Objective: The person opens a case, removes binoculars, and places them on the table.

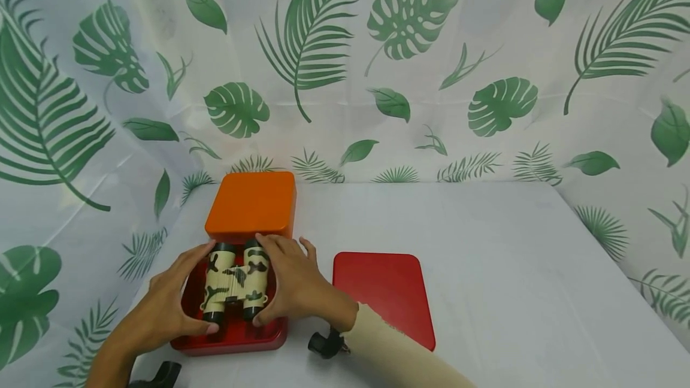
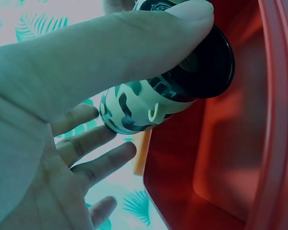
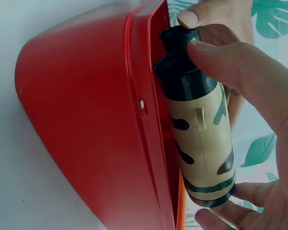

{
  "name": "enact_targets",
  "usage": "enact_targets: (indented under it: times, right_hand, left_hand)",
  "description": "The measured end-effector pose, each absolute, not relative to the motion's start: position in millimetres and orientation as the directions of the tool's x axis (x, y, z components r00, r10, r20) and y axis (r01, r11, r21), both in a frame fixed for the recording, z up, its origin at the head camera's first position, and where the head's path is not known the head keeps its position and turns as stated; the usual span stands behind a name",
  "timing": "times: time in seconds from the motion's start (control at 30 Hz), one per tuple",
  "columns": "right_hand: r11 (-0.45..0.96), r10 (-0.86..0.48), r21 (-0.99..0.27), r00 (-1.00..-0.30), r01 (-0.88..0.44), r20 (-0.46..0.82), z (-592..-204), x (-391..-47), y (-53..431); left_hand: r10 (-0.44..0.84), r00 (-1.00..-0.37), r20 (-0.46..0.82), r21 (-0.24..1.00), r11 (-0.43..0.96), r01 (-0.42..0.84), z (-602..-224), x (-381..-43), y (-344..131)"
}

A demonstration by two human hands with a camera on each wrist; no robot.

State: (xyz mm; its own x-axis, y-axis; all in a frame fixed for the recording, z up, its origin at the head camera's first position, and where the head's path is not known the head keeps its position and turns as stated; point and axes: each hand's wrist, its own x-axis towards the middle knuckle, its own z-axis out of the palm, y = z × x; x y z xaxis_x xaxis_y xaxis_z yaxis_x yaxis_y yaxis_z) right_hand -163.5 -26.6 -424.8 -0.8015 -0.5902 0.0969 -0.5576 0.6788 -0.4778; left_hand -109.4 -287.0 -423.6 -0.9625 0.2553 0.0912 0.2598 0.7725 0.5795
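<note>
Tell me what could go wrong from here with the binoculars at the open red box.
The binoculars could slip, since the left hand and right hand appear to span them end to end, thumbs at the near end. They might also knock the rim of the red box, which lies close alongside. A reaching finger may nudge the orange box just behind.

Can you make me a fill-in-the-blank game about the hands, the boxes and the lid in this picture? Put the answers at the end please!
1. The left hand and the right hand hold the same pair of ____.
2. The open box below is coloured ____.
3. The box just behind it is coloured ____.
4. Seen from the person's side, the flat lid lies to the ____ of the open box.

Missing words: binoculars; red; orange; right.
</note>
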Motion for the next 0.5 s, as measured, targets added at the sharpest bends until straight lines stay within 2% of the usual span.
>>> enact_targets:
  times: [0.5]
  right_hand:
    - [0.629, -0.595, -0.560, -0.797, -0.540, 0.100, -413.7, -159.8, -0.7]
  left_hand:
    - [0.267, -0.961, 0.072, 0.638, 0.728, 0.250, -409.1, -109.4, -261.4]
